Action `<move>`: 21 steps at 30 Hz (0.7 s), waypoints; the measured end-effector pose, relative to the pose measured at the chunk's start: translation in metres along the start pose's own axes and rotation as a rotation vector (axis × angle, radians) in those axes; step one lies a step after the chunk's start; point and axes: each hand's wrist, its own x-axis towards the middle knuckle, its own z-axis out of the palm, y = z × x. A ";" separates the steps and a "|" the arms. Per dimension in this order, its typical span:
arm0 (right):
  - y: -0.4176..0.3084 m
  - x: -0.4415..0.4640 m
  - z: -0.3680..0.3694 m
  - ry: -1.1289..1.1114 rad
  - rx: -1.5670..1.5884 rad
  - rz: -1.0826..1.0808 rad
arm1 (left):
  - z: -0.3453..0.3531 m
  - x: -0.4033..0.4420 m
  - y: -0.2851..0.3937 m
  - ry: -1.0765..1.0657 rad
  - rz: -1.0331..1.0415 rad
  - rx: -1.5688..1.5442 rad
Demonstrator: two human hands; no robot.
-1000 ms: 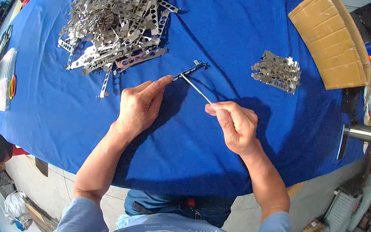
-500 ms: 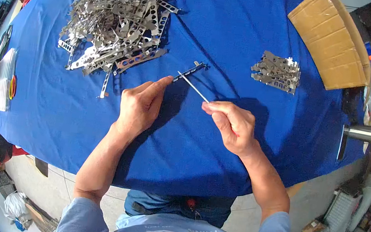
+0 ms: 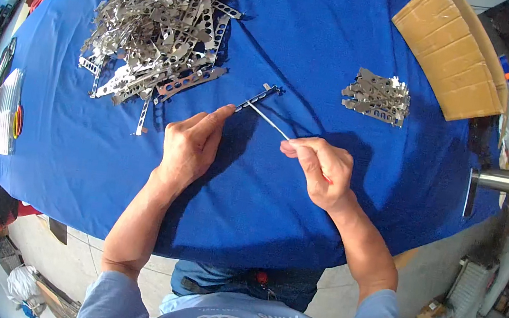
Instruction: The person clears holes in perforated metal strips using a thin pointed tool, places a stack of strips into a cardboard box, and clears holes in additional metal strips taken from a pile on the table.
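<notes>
My left hand [image 3: 188, 146], forefinger extended, touches the near end of a narrow metal strip [image 3: 259, 99]; whether it pinches, I cannot tell. My right hand [image 3: 324, 172] is closed on a slim rod [image 3: 269, 122], its tip at the strip. The blue-clothed desk [image 3: 282, 195] bears a heap of perforated strips [image 3: 161, 35], left; a smaller pile [image 3: 377, 98] and cardboard [image 3: 451, 53], right. Pale floor [image 3: 81, 258] lies below.
</notes>
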 end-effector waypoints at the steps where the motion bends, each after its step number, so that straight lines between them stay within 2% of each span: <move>1: -0.001 0.002 0.005 0.012 -0.004 -0.018 | 0.000 0.000 0.001 -0.002 -0.007 -0.005; 3: -0.002 0.003 0.010 0.005 -0.013 -0.053 | -0.001 0.001 0.002 -0.008 -0.024 -0.012; 7: 0.000 -0.003 -0.004 -0.022 0.052 0.083 | -0.003 0.000 0.002 -0.023 0.003 0.017; 11: -0.001 0.003 0.007 0.063 0.014 -0.023 | -0.006 0.005 0.013 -0.062 0.028 0.050; 14: 0.000 0.000 0.001 0.024 0.061 0.017 | -0.007 0.010 0.016 -0.094 0.010 0.086; 15: 0.000 -0.002 -0.004 0.028 0.102 0.087 | -0.006 0.013 0.016 -0.099 -0.008 0.066; 21: 0.009 0.002 0.001 0.141 0.020 0.036 | 0.009 0.028 0.016 -0.103 -0.135 -0.044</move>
